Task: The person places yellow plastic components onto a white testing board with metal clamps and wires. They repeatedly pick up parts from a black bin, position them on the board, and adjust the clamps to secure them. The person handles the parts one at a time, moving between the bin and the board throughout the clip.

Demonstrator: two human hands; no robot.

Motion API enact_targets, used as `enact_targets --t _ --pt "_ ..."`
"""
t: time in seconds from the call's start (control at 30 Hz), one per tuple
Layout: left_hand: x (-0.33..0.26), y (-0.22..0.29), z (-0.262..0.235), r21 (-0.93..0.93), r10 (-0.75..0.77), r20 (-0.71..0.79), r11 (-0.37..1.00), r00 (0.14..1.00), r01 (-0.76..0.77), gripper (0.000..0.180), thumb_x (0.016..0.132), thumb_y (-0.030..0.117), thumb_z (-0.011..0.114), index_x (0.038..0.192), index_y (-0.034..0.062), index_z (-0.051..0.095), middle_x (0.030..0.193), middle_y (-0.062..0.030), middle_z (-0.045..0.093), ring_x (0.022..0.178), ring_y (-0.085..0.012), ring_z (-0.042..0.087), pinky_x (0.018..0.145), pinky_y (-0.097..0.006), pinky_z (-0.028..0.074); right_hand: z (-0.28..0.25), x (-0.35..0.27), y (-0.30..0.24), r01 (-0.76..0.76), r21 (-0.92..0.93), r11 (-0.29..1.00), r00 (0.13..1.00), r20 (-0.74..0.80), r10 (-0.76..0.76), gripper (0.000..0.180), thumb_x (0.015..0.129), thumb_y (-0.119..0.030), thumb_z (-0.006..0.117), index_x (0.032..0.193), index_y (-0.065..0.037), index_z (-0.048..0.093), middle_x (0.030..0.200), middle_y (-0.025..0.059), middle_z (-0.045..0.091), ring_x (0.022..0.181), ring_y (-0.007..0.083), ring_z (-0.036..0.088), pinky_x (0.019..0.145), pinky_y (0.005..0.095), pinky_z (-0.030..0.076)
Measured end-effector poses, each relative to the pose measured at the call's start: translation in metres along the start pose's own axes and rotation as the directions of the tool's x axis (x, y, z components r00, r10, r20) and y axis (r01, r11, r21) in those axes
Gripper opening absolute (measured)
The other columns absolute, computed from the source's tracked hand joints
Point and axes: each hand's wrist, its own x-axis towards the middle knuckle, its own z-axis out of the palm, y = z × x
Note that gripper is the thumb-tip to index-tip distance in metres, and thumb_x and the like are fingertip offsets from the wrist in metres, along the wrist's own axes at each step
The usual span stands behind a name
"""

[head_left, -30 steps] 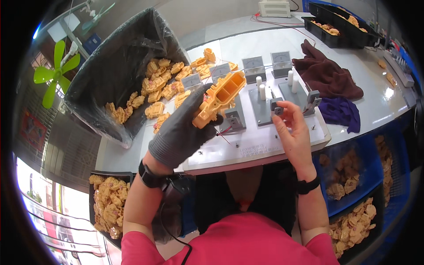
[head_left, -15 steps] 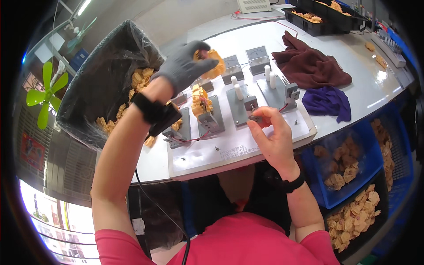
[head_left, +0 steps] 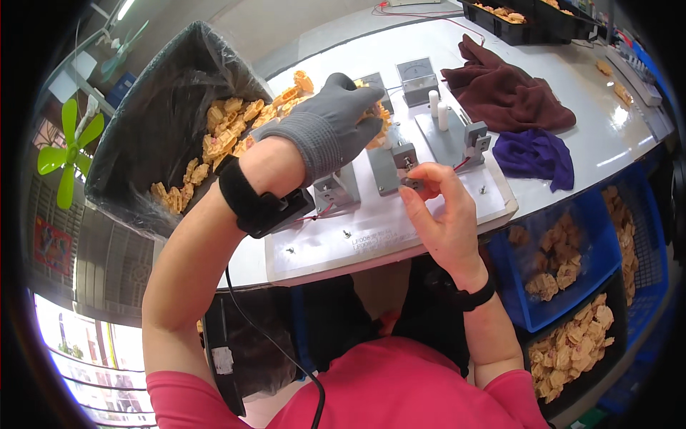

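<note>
My left hand (head_left: 332, 125), in a grey glove with a black wrist strap, is closed over an orange plastic part (head_left: 379, 118) above the grey fixtures at the back of the white board (head_left: 371, 239). My bare right hand (head_left: 443, 211) pinches a small grey clamp lever (head_left: 409, 175) on the middle fixture with thumb and fingertips. Much of the orange part is hidden under the glove. A second grey fixture (head_left: 336, 191) stands just left of the clamp.
A black bag-lined bin (head_left: 161, 100) at the left spills several orange parts (head_left: 229, 132). Two small meters (head_left: 418, 71) stand behind the board. Brown cloth (head_left: 507, 93) and purple cloth (head_left: 536, 154) lie to the right. Blue crates (head_left: 564, 264) of parts sit below the table edge.
My left hand swung from above the board out toward the pile by the bin, then came back over the fixtures with an orange part. The right hand stayed at the clamp.
</note>
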Motion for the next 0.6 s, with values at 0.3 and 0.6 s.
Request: enact_targets --t 0.3,0.6 --pt "0.015 0.012 0.014 0.097 0.007 0.132 0.995 0.991 -0.02 0.031 0.095 0.025 0.057 0.122 0.0111 0.06 0.117 -0.0232 0.057 0.095 -0.042 0.066 0.085 -0.045 0.054 0.0 0.0 -0.002 -0.055 -0.022 0.998 0.998 -0.023 0.054 0.025 0.088 -0.009 0.072 0.11 -0.002 0.061 0.098 0.0075 0.065 0.076 0.0153 0.06 0.073 0.0283 0.05" --pt "-0.018 -0.003 0.008 -0.073 0.064 0.145 0.996 0.987 -0.054 0.053 0.091 0.026 0.059 0.141 0.0104 0.048 0.14 -0.0232 0.049 0.118 -0.0407 0.058 0.1 -0.044 0.048 0.009 0.001 -0.004 -0.083 -0.055 0.995 0.995 -0.058 0.08 0.029 0.09 -0.005 0.068 0.117 -0.002 0.057 0.104 0.007 0.06 0.089 0.0135 0.058 0.081 0.0289 0.048"
